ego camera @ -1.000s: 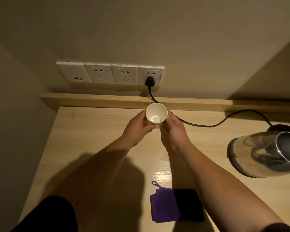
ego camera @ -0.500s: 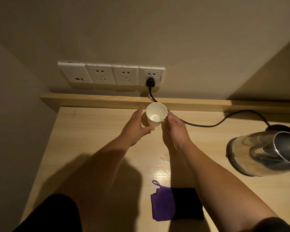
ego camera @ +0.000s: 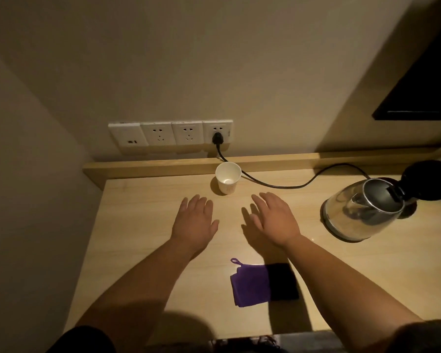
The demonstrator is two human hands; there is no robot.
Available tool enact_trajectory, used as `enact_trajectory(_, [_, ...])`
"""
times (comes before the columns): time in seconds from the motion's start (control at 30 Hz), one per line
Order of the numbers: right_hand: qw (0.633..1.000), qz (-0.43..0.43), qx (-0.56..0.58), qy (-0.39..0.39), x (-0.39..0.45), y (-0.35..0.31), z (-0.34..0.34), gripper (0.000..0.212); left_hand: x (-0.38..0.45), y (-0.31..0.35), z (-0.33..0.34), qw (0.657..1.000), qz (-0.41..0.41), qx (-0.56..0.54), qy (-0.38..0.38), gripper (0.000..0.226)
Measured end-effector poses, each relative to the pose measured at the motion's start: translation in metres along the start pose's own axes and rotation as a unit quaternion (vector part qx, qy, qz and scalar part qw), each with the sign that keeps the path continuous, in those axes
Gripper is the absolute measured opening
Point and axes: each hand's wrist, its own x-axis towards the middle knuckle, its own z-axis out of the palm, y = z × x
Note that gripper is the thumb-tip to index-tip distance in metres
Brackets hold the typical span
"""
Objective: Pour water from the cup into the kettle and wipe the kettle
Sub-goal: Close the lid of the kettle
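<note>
head view shows both the left hand (ego camera: 194,223) and right hand (ego camera: 275,218) spread flat, holding nothing, near the upright white paper cup (ego camera: 228,181), so i'd grasp the folded purple cloth (ego camera: 250,287) and wipe the open glass kettle (ego camera: 362,212) gently.

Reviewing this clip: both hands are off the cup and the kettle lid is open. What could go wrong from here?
1. The power cord runs right beside the cup; a spill could wet it, and it is plugged into the wall socket.
2. The kettle sits far right with its lid up, so carrying the cup across may drip on the table.
3. The purple cloth lies under the right forearm's path and may get dragged.
</note>
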Motion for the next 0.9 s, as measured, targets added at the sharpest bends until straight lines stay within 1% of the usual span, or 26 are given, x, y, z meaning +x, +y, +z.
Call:
enact_trajectory(0.07, [0.999, -0.017, -0.024, -0.015, -0.018, -0.003, -0.005, 0.055, -0.015, 0.013, -0.004, 1.000, 0.013, 0.007, 0.016, 0.057])
enact_trajectory(0.17, [0.999, -0.015, -0.037, -0.023, -0.040, -0.001, -0.015, 0.057, -0.029, 0.032, -0.011, 0.999, 0.011, 0.000, 0.031, 0.056])
enact_trajectory(0.27, [0.999, 0.000, -0.046, -0.015, -0.057, 0.009, -0.025, 0.058, -0.032, 0.048, -0.020, 0.999, 0.010, -0.014, 0.046, 0.057])
enact_trajectory(0.4, [0.999, 0.012, -0.043, -0.001, -0.080, 0.032, -0.036, 0.058, -0.030, 0.068, -0.032, 0.998, 0.028, -0.027, 0.049, 0.059])
enact_trajectory(0.6, [0.998, 0.017, -0.037, 0.037, -0.120, 0.077, -0.045, 0.054, -0.039, 0.125, -0.043, 0.997, 0.060, -0.030, 0.047, 0.061])
enact_trajectory(0.77, [0.998, 0.006, -0.022, 0.058, -0.155, 0.125, -0.057, 0.054, -0.046, 0.188, -0.051, 0.996, 0.047, -0.027, 0.072, 0.062])
enact_trajectory(0.9, [0.998, -0.013, -0.008, 0.068, -0.175, 0.175, -0.076, 0.053, -0.047, 0.238, -0.057, 0.995, 0.041, -0.046, 0.084, 0.061])
